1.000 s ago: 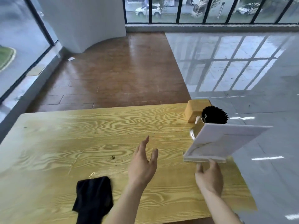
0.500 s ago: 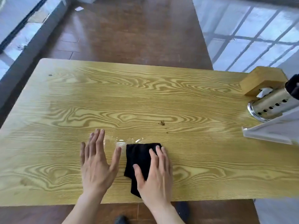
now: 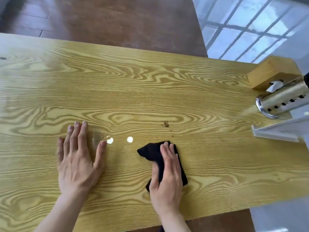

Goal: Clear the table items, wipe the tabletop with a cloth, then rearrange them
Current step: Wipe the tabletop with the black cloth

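A black cloth (image 3: 151, 152) lies on the yellow wood-grain table (image 3: 150, 91), near its front middle. My right hand (image 3: 167, 178) presses flat on the cloth, thumb tucked under its left edge. My left hand (image 3: 78, 158) rests flat and open on the bare tabletop to the left, fingers spread. At the right end stand a wooden tissue box (image 3: 272, 72), a perforated metal utensil holder (image 3: 282, 102) and a white sign stand (image 3: 277, 131). A small brown crumb patch (image 3: 165, 124) sits just beyond the cloth.
Two bright light reflections (image 3: 119, 140) shine on the table between my hands. Brown wooden floor (image 3: 117, 19) lies beyond the far edge, glossy grey tiles (image 3: 259, 27) to the right. The table's right end is cut off by the frame.
My right hand let go of the white sign stand and came down onto the cloth, then slid it rightward. My left hand dropped flat on the table. The view tilted down.
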